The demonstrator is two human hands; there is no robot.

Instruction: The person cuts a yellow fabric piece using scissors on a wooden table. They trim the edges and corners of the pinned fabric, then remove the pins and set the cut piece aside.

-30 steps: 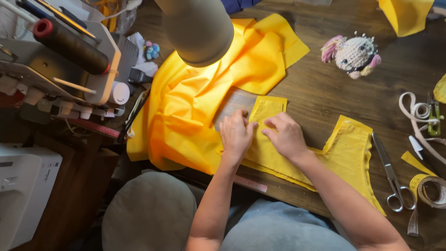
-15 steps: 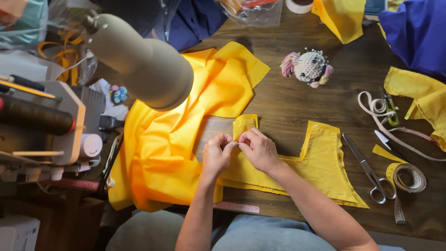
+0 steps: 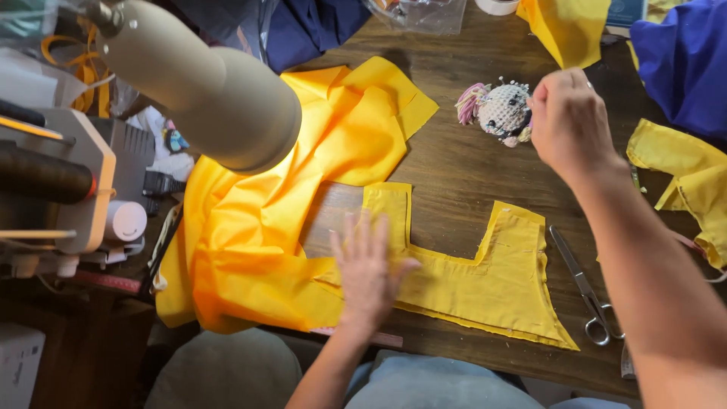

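- A cut yellow fabric piece [image 3: 485, 284], shaped with a narrow strap rising at its left end and a wider panel at its right, is laid flat on the dark wooden table [image 3: 454, 167], near the table's front edge.
- The left hand [image 3: 369, 269] is pressed flat on the left part of that piece, palm down, fingers spread and straight; nothing is gripped.
- The right hand [image 3: 569, 121] is raised above the table, up and to the right of the cut piece, fingers drawn together into a loose fist. Whether something small is pinched in it cannot be told.
- A crocheted doll pincushion [image 3: 500, 112], grey-bodied with pink hair and stuck with pins, is found just left of the right hand, well beyond the cut piece.
- A pair of scissors [image 3: 587, 291] is laid just right of the cut piece, handles toward the front edge.
- A larger heap of yellow cloth [image 3: 257, 227] is bunched to the left of the cut piece and touches it.
- A beige lamp head [image 3: 219, 91] is hung over that heap, upper left of the cut piece.
- A sewing machine [image 3: 68, 189] is seen far left of it.
- Blue cloth [image 3: 681, 60] is piled at far upper right.
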